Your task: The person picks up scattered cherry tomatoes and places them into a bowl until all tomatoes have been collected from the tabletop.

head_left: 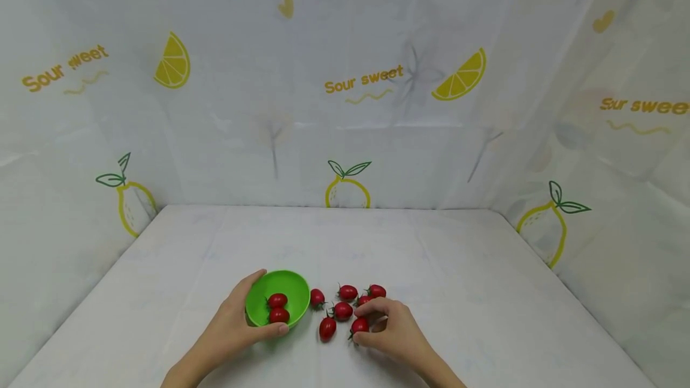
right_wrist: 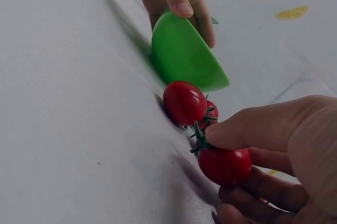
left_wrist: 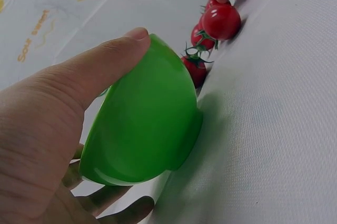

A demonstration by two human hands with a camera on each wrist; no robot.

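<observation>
My left hand [head_left: 235, 319] grips a green bowl [head_left: 297, 289] by its left side, thumb over the near rim and fingers behind it. Two cherry tomatoes [head_left: 278, 315] lie inside the bowl. To the right of it, my right hand [head_left: 396, 329] pinches a cherry tomato [right_wrist: 225, 166] with a green stem between thumb and fingers. Just left of that hand rests another cherry tomato [head_left: 327, 329], seen large in the right wrist view. In the left wrist view the bowl's outer wall [left_wrist: 147, 119] hides its contents.
Several more cherry tomatoes [head_left: 347, 292] lie loosely grouped between the bowl and my right hand, one [head_left: 317, 298] close by the bowl's right rim. A white cloth [head_left: 458, 268] covers the table. Behind stands a hanging sheet [head_left: 226, 106] printed with lemons.
</observation>
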